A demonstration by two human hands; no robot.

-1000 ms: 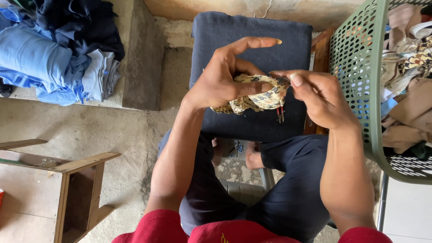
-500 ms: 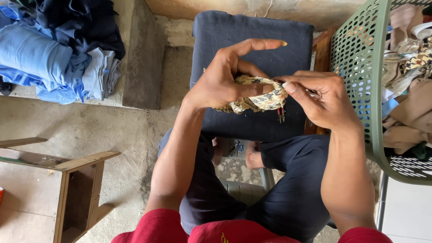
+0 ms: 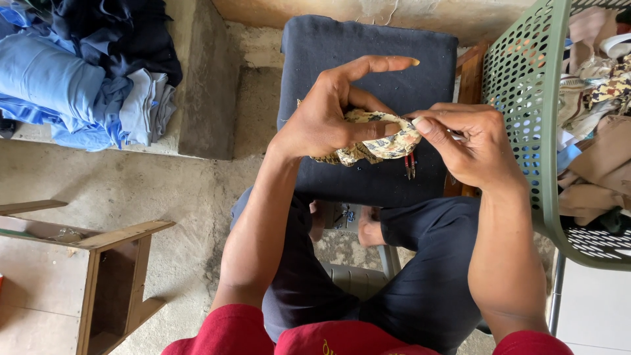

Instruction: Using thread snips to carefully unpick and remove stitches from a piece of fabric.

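My left hand (image 3: 335,115) grips a small wad of patterned cream and dark cloth (image 3: 378,141), thumb pressed across it and forefinger stretched out straight. My right hand (image 3: 470,144) pinches the right end of the same cloth with thumb and fingertips. Short red threads (image 3: 410,165) hang below the cloth. Both hands hover above a dark blue cushioned stool (image 3: 368,66) in front of my knees.
A green perforated plastic basket (image 3: 526,85) full of cloth scraps stands at the right. Folded blue and dark garments (image 3: 79,79) lie on a concrete ledge at upper left. A wooden stool frame (image 3: 105,276) stands at lower left on the concrete floor.
My right hand has drawn closer to the left and now pinches the cloth's end with closed fingertips. The left hand has kept its grip, forefinger still extended.
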